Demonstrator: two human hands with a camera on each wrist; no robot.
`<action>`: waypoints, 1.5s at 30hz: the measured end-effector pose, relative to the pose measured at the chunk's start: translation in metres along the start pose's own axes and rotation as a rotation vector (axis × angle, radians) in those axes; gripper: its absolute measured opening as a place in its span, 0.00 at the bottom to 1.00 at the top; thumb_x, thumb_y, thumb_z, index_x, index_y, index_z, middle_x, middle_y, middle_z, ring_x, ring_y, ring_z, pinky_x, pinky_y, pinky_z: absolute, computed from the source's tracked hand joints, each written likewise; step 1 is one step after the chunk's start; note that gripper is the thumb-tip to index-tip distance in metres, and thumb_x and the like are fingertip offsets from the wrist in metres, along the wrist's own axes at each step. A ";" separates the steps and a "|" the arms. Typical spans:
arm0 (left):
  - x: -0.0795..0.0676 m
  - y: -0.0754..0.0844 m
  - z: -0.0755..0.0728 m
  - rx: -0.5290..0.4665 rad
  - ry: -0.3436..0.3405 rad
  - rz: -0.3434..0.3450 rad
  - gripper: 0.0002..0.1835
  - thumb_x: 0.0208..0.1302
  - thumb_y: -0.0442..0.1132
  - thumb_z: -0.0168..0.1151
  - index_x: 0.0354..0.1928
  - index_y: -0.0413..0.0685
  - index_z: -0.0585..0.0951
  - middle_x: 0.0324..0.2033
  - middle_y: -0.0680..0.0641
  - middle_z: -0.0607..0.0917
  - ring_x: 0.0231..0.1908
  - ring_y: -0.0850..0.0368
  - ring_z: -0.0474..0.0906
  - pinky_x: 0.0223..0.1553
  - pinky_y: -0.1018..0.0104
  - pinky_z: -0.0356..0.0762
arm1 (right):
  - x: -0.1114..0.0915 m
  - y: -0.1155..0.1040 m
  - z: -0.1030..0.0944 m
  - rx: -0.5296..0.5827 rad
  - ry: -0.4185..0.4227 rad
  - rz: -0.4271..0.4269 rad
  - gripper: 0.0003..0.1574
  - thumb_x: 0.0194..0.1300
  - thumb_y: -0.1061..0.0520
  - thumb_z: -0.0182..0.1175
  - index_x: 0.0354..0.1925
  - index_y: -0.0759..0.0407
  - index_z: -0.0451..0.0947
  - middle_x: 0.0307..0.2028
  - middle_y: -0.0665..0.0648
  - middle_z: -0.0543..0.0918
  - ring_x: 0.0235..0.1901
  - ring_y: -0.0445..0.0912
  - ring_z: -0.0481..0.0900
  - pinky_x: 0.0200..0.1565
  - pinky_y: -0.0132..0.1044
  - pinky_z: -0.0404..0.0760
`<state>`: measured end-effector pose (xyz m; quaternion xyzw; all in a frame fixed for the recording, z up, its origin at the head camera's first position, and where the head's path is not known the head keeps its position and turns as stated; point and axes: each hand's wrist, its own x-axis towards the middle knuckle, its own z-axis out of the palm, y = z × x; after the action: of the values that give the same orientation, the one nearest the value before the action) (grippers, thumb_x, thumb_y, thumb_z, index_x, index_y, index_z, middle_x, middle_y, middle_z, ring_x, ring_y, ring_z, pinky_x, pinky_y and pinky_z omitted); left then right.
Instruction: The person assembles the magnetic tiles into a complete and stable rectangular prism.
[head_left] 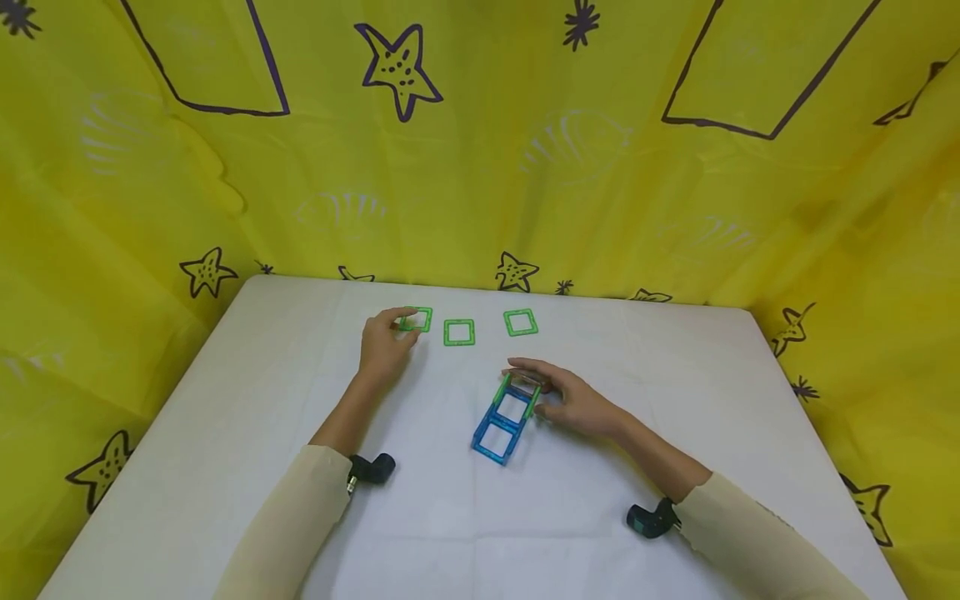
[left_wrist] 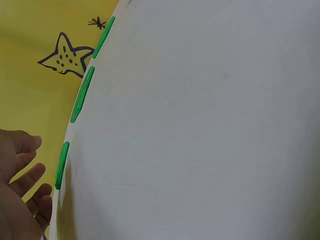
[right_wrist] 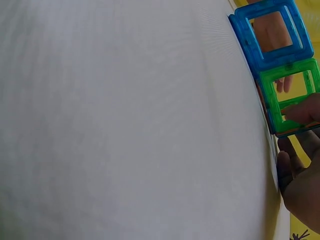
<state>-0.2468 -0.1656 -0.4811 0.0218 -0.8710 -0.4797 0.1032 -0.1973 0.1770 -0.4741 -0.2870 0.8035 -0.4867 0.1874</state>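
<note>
My left hand (head_left: 386, 346) reaches to the leftmost green square magnetic tile (head_left: 429, 320), thumb and fingers spread around its near side. In the left wrist view the fingers (left_wrist: 31, 179) are parted and loosely bent, beside that tile (left_wrist: 62, 166). My right hand (head_left: 577, 402) holds the far end of a small structure of magnetic tiles (head_left: 504, 425), blue squares with green ones standing at the sides. Its thumb (right_wrist: 302, 111) presses a green tile (right_wrist: 270, 97) next to a blue tile (right_wrist: 255, 45); the other fingers are partly hidden.
Two more green square tiles lie flat near the far edge, one in the middle (head_left: 447, 333) and one to the right (head_left: 507, 323). A white cloth covers the table (head_left: 547, 533). Behind it hangs a yellow curtain (head_left: 465, 192) with starfish drawings.
</note>
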 end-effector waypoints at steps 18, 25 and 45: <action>0.025 -0.011 -0.010 0.038 -0.163 -0.032 0.31 0.69 0.33 0.70 0.73 0.43 0.75 0.72 0.39 0.73 0.61 0.39 0.67 0.66 0.46 0.66 | -0.001 0.002 0.002 0.043 -0.004 -0.005 0.50 0.64 0.76 0.59 0.80 0.53 0.63 0.73 0.49 0.73 0.74 0.49 0.65 0.72 0.56 0.63; 0.030 -0.016 -0.014 0.146 -0.180 -0.018 0.34 0.68 0.33 0.70 0.75 0.42 0.72 0.69 0.36 0.76 0.55 0.40 0.70 0.66 0.46 0.66 | -0.003 0.004 0.000 0.004 -0.004 -0.015 0.50 0.64 0.75 0.64 0.80 0.53 0.63 0.72 0.50 0.74 0.72 0.49 0.69 0.66 0.46 0.71; 0.033 -0.017 -0.016 0.218 -0.235 0.045 0.32 0.67 0.35 0.73 0.72 0.38 0.75 0.68 0.32 0.72 0.68 0.35 0.69 0.70 0.45 0.63 | -0.014 0.004 -0.010 -0.065 -0.010 -0.012 0.51 0.59 0.70 0.72 0.77 0.52 0.68 0.69 0.51 0.77 0.59 0.50 0.76 0.59 0.40 0.75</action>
<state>-0.2767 -0.1928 -0.4817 -0.0432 -0.9242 -0.3794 0.0083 -0.1937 0.1937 -0.4732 -0.3000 0.8163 -0.4599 0.1792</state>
